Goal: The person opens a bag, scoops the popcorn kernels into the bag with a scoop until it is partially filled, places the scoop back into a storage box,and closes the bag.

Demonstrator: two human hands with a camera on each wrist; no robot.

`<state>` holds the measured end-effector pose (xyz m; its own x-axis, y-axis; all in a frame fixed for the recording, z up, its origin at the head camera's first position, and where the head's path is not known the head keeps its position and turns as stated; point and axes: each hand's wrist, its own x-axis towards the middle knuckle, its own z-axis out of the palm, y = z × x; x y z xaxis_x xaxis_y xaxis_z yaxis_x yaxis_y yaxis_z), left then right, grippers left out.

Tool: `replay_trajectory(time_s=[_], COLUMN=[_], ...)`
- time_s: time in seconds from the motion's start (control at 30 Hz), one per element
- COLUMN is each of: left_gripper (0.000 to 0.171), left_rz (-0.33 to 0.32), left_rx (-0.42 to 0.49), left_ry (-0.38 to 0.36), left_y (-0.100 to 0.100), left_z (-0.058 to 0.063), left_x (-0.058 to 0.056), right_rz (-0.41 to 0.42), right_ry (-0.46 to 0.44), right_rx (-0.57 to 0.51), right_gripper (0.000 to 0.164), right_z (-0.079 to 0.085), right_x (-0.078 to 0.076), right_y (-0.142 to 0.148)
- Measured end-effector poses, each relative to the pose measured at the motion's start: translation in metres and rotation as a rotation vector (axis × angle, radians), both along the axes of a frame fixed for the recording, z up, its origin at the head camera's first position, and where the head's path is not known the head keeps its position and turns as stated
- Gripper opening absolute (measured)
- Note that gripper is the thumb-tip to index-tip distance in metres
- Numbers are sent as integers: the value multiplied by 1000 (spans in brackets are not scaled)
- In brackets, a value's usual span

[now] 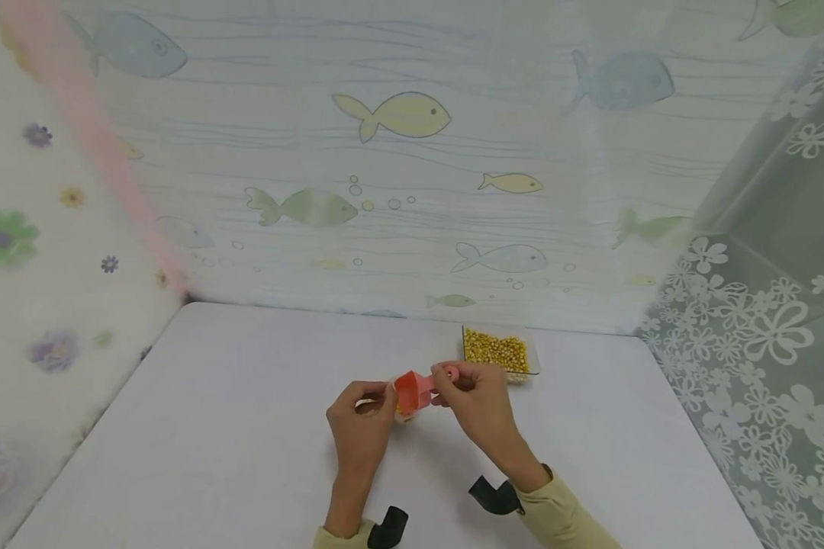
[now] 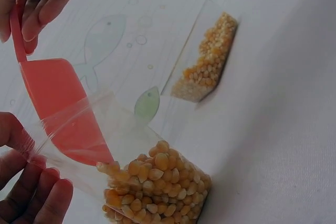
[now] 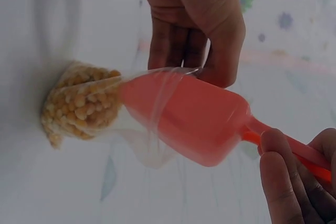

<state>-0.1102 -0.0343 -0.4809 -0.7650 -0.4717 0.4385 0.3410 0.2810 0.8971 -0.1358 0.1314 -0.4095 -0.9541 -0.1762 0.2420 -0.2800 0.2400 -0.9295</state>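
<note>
My right hand [image 1: 477,400] grips the handle of a pink-red scoop [image 3: 194,116], tilted down with its front end inside the mouth of a clear plastic bag [image 2: 123,111]. The bag stands on the table, its lower part filled with yellow corn kernels [image 2: 157,182]. My left hand [image 1: 364,419] pinches the bag's rim between thumb and fingers, to the left of the scoop. In the left wrist view the scoop's lip reaches down close to the kernels. From the head view, the hands and scoop hide most of the bag.
Behind my right hand stands a clear rectangular container [image 1: 532,354] holding more corn kernels. A white-covered table [image 1: 213,427] lies underneath. A fish-patterned curtain [image 1: 398,252] rises at the back edge, with a flowered one [image 1: 762,412] on the right.
</note>
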Motion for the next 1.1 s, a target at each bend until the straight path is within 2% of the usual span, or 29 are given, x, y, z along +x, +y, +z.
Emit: replay_trajectory(time_s=[0.2, 0.37, 0.7, 0.93, 1.1], left_gripper=[9, 11, 12, 10, 5], left_rz=[-6, -9, -19, -23, -16], left_rx=[9, 22, 35, 25, 41], left_ry=[10, 33, 30, 68, 70], left_y=[1, 1, 1, 0, 0], left_z=[0, -1, 0, 1, 0], left_x=[0, -2, -2, -1, -2], right_rz=[-5, -35, -16, -39, -79], right_ry=[39, 44, -35, -9, -11], right_rx=[10, -29, -21, -87, -130], right_gripper=[14, 16, 17, 20, 21], right_z=[0, -2, -10, -14, -14], right_x=[3, 4, -1, -3, -4], right_y=[1, 6, 21, 36, 52])
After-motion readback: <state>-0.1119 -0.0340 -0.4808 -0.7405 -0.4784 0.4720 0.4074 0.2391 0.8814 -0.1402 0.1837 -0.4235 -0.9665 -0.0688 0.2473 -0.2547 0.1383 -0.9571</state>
